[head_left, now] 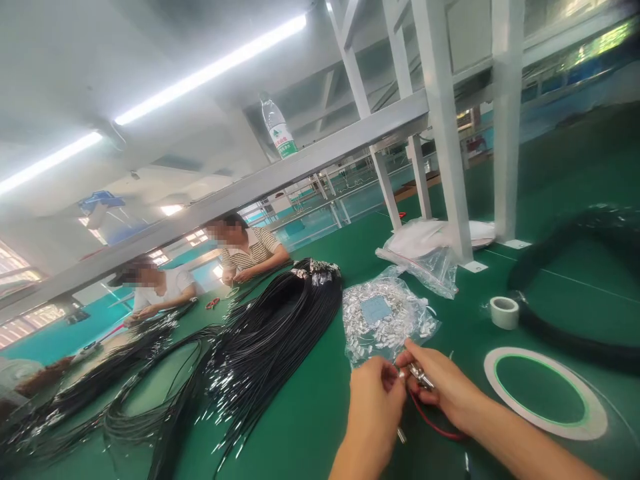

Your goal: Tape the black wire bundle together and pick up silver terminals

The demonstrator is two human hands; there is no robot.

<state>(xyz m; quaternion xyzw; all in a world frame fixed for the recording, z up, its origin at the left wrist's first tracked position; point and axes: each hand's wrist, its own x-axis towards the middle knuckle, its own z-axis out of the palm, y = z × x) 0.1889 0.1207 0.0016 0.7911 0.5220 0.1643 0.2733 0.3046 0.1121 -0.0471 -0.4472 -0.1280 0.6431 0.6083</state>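
Note:
My left hand [373, 403] is closed, thumb and forefinger pinched together around a small whitish piece too tiny to make out. A thin silver tip [401, 435] shows just below that hand. Close beside it, my right hand [443, 380] is wrapped around red-handled pliers [421, 376]; the metal head shows between the fingers and a curved red handle hangs below the palm. The fingertips of both hands nearly meet. Just beyond them lies a clear plastic bag [353, 340] of many small silvery-white parts, with a pale blue label [376, 309] on it.
Bundled black cables [280, 327] with silver ends spread across the green table [310, 413] at left. At right lie a tape roll [505, 313], a large white ring [595, 423] and a dark coil [575, 343]. A white frame [450, 147] carries a bottle [278, 130]. Two people [255, 250] work opposite.

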